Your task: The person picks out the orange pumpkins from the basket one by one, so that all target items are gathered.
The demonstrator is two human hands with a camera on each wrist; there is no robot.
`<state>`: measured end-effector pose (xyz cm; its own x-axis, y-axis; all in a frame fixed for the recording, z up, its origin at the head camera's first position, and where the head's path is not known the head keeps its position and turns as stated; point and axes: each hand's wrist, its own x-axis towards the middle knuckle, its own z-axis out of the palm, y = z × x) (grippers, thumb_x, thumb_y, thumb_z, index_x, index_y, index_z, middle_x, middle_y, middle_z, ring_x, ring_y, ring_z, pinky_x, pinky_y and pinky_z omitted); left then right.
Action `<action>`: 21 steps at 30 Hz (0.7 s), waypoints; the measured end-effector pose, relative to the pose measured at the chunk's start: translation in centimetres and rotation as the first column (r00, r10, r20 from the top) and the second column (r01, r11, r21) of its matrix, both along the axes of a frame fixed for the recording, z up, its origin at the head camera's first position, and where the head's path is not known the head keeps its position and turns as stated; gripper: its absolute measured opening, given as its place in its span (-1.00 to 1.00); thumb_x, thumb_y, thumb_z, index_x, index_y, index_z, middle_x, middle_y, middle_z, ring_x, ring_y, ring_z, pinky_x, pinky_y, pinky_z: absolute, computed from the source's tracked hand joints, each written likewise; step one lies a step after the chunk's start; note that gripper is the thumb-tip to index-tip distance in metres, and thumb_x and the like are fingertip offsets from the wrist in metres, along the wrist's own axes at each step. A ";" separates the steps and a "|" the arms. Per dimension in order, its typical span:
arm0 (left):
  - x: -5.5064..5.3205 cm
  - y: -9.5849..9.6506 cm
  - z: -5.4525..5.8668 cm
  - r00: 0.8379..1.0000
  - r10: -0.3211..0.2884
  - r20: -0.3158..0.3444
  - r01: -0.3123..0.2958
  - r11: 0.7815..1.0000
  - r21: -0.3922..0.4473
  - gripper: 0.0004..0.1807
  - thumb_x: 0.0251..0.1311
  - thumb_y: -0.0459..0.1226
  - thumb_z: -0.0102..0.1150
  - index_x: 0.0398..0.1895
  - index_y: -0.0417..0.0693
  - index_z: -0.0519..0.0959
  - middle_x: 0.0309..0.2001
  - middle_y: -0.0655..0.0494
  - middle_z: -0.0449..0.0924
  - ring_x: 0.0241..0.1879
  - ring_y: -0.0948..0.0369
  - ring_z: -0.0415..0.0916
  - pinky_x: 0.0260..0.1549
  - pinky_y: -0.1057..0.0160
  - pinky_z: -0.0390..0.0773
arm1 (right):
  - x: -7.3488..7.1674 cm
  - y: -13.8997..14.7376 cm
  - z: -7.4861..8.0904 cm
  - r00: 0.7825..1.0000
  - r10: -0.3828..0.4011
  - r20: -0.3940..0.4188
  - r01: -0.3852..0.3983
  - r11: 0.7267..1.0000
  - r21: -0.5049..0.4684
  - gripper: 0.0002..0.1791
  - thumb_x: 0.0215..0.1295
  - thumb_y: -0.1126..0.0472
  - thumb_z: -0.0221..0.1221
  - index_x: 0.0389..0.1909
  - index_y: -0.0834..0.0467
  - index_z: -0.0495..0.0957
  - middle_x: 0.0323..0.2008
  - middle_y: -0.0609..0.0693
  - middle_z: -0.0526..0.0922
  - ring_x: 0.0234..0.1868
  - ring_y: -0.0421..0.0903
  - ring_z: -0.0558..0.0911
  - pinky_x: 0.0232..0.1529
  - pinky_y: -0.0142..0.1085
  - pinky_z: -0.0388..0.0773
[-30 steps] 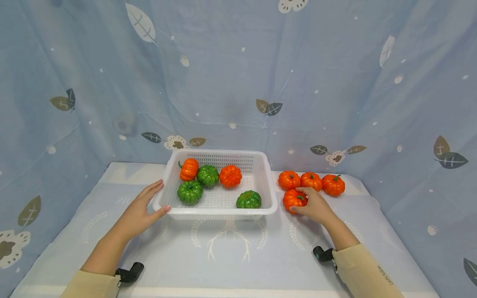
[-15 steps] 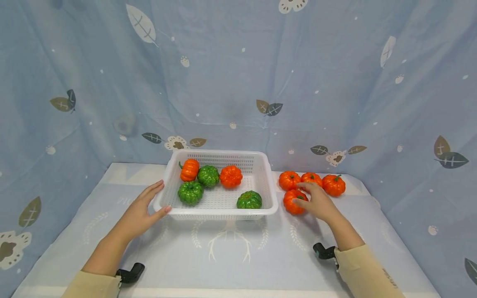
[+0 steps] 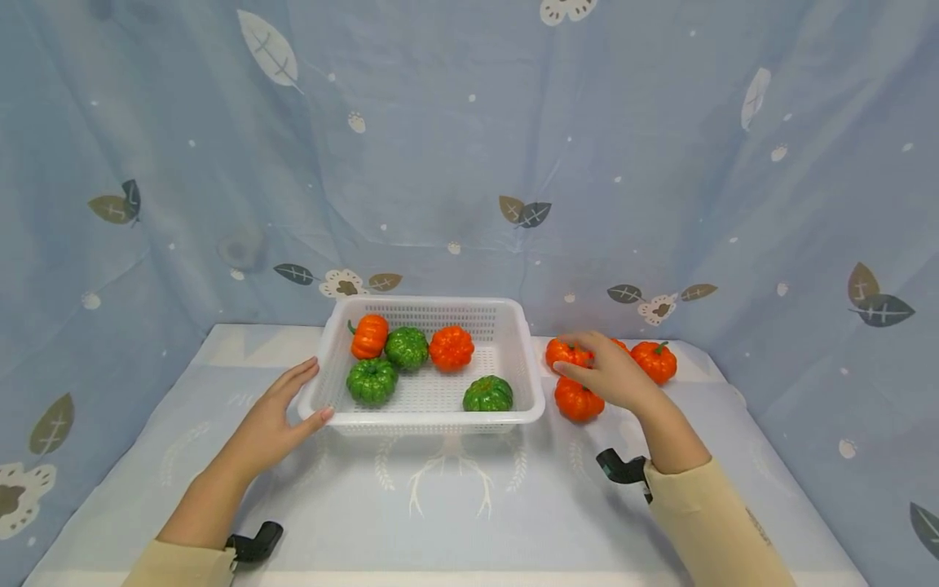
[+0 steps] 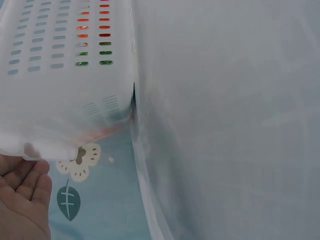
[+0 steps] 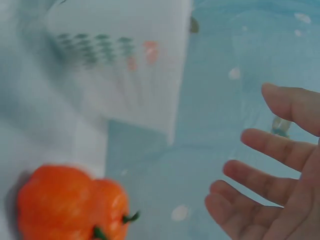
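At the left end of a white plastic basket (image 3: 433,418), my left hand (image 3: 266,428) touches the rim with thumb and fingers extended. Inside lie two orange pumpkins (image 3: 451,349) and several green pumpkins (image 3: 372,381), all small and glossy. My right hand (image 3: 614,371) hovers over the orange pumpkins right of the basket, fingers spread. It is nearest the back-left pumpkin (image 3: 562,354), which it partly covers. The front pumpkin (image 3: 578,401) lies just below the hand. In the right wrist view the hand (image 5: 272,175) holds nothing, with blurred orange pumpkins (image 5: 55,205) at lower left.
Behind the right hand, one orange pumpkin (image 3: 620,344) is mostly hidden. Another pumpkin (image 3: 654,363) sits at the right end of the row. A pale cloth covers the table (image 3: 367,522). A blue patterned curtain (image 3: 440,163) hangs close behind.
My right hand has let go of the front orange pumpkin, lifted off and moved back and slightly left over the back-left one. The left hand and basket have stayed in place.
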<state>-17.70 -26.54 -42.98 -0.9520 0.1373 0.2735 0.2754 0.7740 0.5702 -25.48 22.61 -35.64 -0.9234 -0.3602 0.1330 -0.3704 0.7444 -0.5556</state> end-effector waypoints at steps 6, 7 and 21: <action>0.1 0.1 0.2 1.000 -0.002 -0.003 0.002 1.000 0.005 -0.08 0.27 0.05 0.29 0.54 -0.21 0.15 0.53 -0.16 0.08 0.42 -0.32 0.11 0.23 -0.45 0.19 | -1.0 -2.9 2.1 0.994 0.091 0.053 -0.092 0.996 0.013 -0.40 0.35 -0.04 0.27 0.33 0.12 0.47 0.29 0.12 0.49 0.28 0.21 0.46 0.21 0.18 0.47; 0.1 0.1 0.2 1.000 -0.002 -0.005 0.002 1.000 0.006 -0.08 0.27 0.05 0.29 0.53 -0.21 0.15 0.53 -0.16 0.08 0.42 -0.31 0.11 0.23 -0.45 0.19 | -1.2 -3.4 2.3 0.993 0.103 0.065 -0.103 0.995 0.008 -0.41 0.35 -0.04 0.27 0.33 0.12 0.47 0.29 0.12 0.49 0.28 0.20 0.46 0.21 0.16 0.47; 0.0 0.0 0.0 1.000 0.006 -0.003 -0.006 1.000 -0.007 -0.08 0.27 0.07 0.29 0.54 -0.19 0.16 0.53 -0.16 0.09 0.41 -0.31 0.13 0.22 -0.46 0.21 | -5.7 -9.2 2.9 0.958 0.225 0.176 -0.234 0.972 0.032 -0.46 0.39 0.02 0.25 0.32 0.11 0.48 0.31 0.12 0.49 0.29 0.13 0.48 0.23 0.03 0.50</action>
<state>-17.67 -26.55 -42.93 -0.9519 0.1339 0.2755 0.2728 0.7797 0.5635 -31.20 13.40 -32.79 -0.8223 -0.5674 -0.0430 -0.4385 0.6800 -0.5877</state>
